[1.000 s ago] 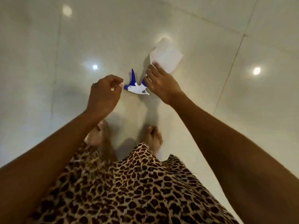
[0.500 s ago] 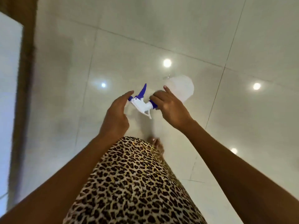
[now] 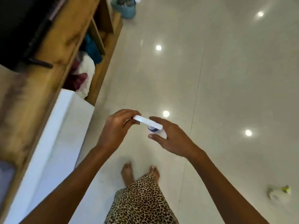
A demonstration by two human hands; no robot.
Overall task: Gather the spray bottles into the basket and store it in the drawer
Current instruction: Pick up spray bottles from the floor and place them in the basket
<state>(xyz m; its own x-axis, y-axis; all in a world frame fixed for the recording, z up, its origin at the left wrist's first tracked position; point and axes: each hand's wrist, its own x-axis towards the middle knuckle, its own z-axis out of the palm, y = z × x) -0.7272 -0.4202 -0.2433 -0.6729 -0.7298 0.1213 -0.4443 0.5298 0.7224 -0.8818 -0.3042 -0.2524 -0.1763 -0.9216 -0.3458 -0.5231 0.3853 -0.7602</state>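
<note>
A spray bottle (image 3: 148, 122) with a white head and a blue collar is held at waist height over the floor, seen from above. My left hand (image 3: 118, 128) pinches the nozzle end of its head. My right hand (image 3: 171, 139) curls loosely around the neck, thumb and forefinger on either side, and hides most of the bottle's body. A second spray bottle (image 3: 278, 192), blurred, with a yellow-green nozzle, lies on the floor at the lower right. A teal basket (image 3: 127, 8) stands on the floor at the top, beside the cabinet.
A wooden cabinet (image 3: 64, 38) runs along the left, its open compartments holding clothes (image 3: 84, 70). A white drawer (image 3: 64, 126) juts out from it just left of my hands. A dark screen (image 3: 19, 26) sits on top. My bare feet (image 3: 127, 172) stand on glossy white tiles.
The view has swung from bare floor to the cabinet side of the room. The bottle has turned upright so its head faces up, and my left hand now grips the head.
</note>
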